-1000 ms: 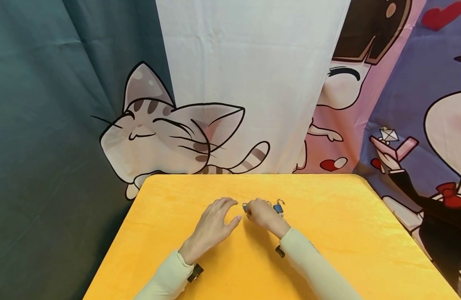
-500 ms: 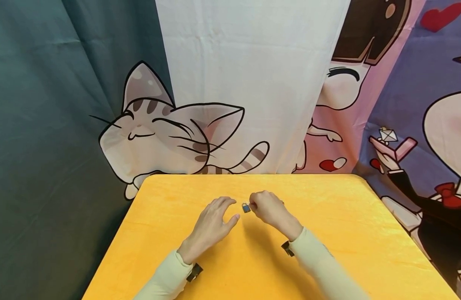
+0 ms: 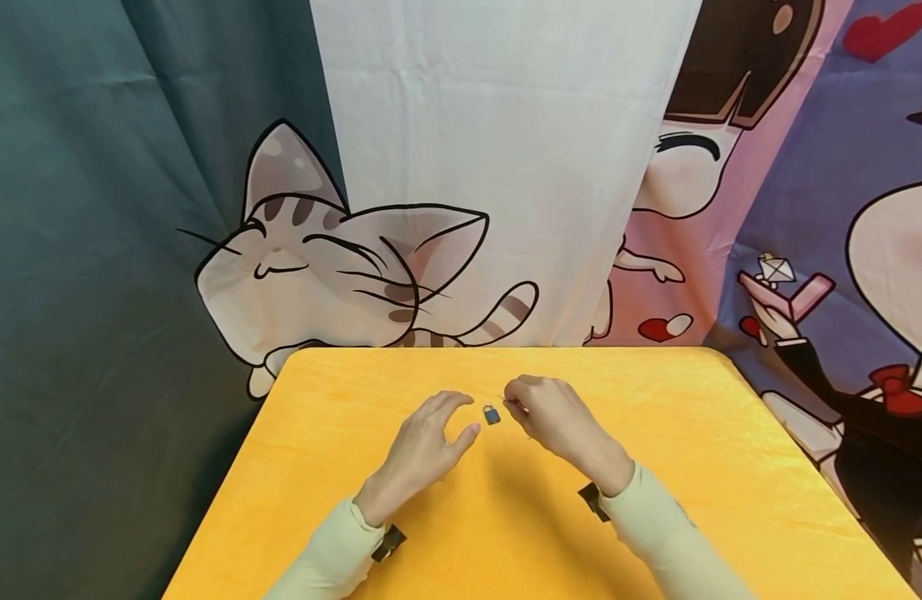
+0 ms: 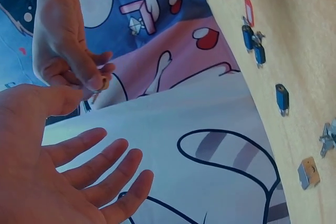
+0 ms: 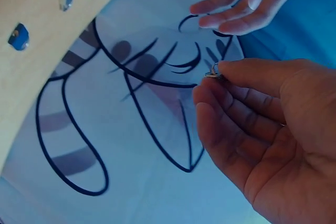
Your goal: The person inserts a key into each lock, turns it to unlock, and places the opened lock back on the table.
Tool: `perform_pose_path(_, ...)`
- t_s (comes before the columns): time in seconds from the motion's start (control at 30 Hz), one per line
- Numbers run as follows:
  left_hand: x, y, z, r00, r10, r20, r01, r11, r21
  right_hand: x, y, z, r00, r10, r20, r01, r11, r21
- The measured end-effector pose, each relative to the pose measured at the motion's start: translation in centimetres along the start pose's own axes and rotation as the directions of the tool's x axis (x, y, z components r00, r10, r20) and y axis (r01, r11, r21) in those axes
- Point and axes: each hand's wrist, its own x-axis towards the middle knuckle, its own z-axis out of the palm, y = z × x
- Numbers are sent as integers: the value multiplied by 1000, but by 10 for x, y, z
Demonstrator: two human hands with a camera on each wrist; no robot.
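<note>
My right hand point(image 3: 554, 417) is raised over the yellow table, pinching a small key point(image 5: 214, 73) with a thin wire ring between thumb and forefinger. Most of the key is hidden by the fingertips. My left hand point(image 3: 423, 442) hovers opposite, fingers spread and thumb apart, holding nothing. Between the two hands a blue padlock point(image 3: 492, 414) lies on the table. In the left wrist view, two more blue padlocks point(image 4: 248, 38) lie close together, hidden behind my right hand in the head view. A silver padlock point(image 4: 308, 173) lies farther along.
Loose keys point(image 4: 327, 139) lie near the silver padlock, and a red loop point(image 4: 249, 12) beside the paired blue ones. The yellow table point(image 3: 356, 375) ends at the back against a printed curtain point(image 3: 506, 167).
My right hand has lifted off the padlocks and moved right, carrying the key. The middle blue padlock, partly covered before, now shows fully. My left hand has hardly moved.
</note>
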Motion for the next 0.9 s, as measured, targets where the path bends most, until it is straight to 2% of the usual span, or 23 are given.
perform_pose_path(0.2,-1,7,-5,999,-40,4,41,986,-161,-4,-3,-12,987,-96,-126,88,994,-66)
perform_pose_path(0.47,2,14,-9,997,-10,-70,-15,937,-349,-9,-11,-22,946,-209,-249,183,976,-121)
perform_pose_path(0.7,4,21,-12,997,-32,-68,-3,887,-462,-12,-17,-26,915,-283,-286,238,954,-183)
perform_pose_path(0.9,6,26,-12,996,-86,-28,60,855,-515,-14,-20,-25,906,-312,-286,257,942,-215)
